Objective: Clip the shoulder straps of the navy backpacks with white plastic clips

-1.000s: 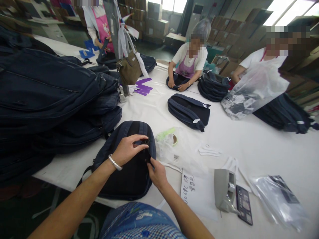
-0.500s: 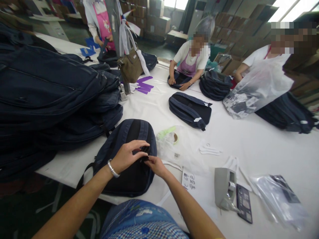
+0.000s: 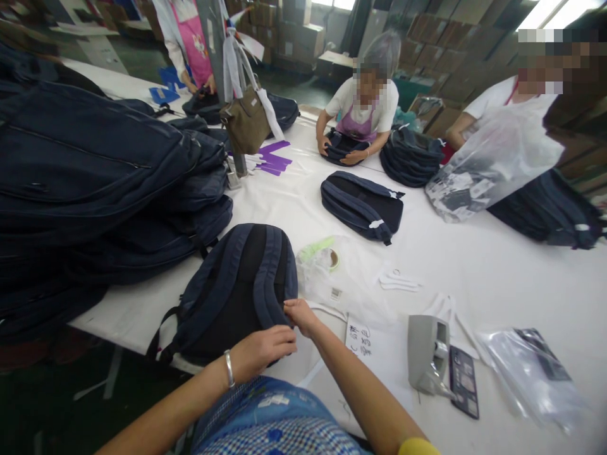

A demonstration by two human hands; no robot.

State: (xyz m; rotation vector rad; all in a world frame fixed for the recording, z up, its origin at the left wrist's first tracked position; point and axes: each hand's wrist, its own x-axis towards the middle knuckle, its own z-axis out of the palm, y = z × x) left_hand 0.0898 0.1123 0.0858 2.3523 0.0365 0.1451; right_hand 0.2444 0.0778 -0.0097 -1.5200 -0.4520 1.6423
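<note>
A dark navy backpack (image 3: 237, 284) lies back-side up on the white table (image 3: 474, 278), straps facing me. My right hand (image 3: 298, 314) pinches the right edge of this backpack near a shoulder strap. My left hand (image 3: 263, 351), with a silver bracelet on the wrist, has its fingers curled over the backpack's near bottom edge. What the fingers grip beneath is hidden.
A tall pile of navy backpacks (image 3: 95, 177) fills the left. A clear bag with a tape roll (image 3: 327, 262), a handwritten paper (image 3: 365, 344), a grey tagging gun (image 3: 427, 360) and plastic bags (image 3: 531, 373) lie right. Another backpack (image 3: 363, 205) lies mid-table. Three other people work across the table.
My left hand left the upper middle of the backpack and came down to its near edge. My right hand shifted slightly right to the pack's side edge.
</note>
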